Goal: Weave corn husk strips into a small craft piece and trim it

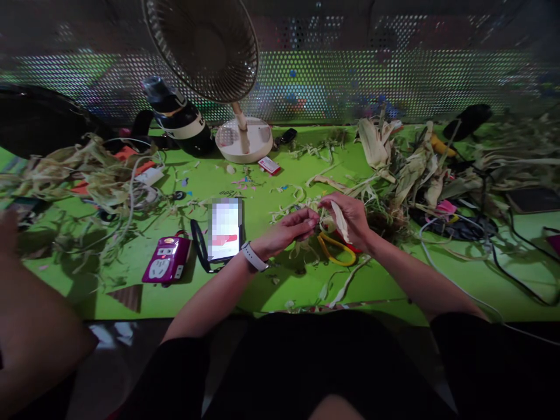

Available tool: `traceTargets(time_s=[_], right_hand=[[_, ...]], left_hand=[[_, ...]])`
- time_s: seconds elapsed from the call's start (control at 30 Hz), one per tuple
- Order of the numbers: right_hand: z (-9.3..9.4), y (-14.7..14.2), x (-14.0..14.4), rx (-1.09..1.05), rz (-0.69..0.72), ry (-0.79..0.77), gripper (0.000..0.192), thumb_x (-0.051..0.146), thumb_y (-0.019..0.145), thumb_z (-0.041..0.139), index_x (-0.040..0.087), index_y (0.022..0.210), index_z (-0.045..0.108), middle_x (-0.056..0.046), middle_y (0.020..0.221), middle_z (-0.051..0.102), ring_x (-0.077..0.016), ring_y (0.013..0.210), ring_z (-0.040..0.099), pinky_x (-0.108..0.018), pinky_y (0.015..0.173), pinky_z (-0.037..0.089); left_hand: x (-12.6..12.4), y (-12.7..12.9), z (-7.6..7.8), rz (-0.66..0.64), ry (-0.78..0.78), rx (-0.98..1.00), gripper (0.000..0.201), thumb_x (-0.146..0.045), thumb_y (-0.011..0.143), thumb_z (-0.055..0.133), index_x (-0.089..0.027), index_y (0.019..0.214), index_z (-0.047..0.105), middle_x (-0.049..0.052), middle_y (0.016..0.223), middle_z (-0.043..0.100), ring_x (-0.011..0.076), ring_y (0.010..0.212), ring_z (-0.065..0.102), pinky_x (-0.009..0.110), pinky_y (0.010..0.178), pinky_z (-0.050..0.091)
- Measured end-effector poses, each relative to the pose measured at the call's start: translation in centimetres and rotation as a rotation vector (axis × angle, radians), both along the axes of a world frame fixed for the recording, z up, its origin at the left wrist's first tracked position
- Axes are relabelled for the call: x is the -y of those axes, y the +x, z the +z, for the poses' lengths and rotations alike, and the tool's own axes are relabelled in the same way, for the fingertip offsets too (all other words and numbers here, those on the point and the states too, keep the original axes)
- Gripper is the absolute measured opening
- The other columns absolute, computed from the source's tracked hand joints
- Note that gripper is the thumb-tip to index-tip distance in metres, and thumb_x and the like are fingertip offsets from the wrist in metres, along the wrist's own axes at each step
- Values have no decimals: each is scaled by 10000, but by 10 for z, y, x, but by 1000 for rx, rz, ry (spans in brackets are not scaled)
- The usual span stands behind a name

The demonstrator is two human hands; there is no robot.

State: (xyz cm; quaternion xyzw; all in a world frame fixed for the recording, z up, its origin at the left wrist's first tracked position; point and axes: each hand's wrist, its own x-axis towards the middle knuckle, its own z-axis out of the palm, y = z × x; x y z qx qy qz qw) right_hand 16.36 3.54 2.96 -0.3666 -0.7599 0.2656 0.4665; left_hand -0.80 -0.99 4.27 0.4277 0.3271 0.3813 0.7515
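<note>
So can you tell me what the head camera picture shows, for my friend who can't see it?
Two bare hands, the left hand and the right hand, pinch a strip of dried corn husk together over a bright green table. Yellow scissors lie just under them. A phone and a purple power strip sit to the left, with husk piles and a fan behind.

A small handicraft workshop: a bright green worktop point(385, 286) strewn with dried corn husks point(406, 169), yellow-handled scissors point(335, 249), a desk fan point(210, 52), a purple power strip point(167, 263), and a perforated metal screen point(350, 87) behind.
</note>
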Motion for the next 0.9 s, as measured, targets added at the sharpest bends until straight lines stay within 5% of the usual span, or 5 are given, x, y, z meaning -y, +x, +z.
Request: traceTargets(time_s=[0.47,0.9], right_hand=[[18,-2,3,-87,37,-164,503,684,805,524,223,677,681,-33,660,665,-166,605,631,-304,571,513],[9,0,4,-92,65,-114,368,557,867,542,243,799,722,-18,730,711,-153,631,646,-282,592,506]], left_hand=[[0,6,-5,8,22,10,341,-451,758,723,-149,791,566,-65,587,356,46,491,246,221,469,155],[1,5,-8,32,82,-44,297,-421,771,721,-157,732,589,-53,591,389,55,523,271,227,500,200]])
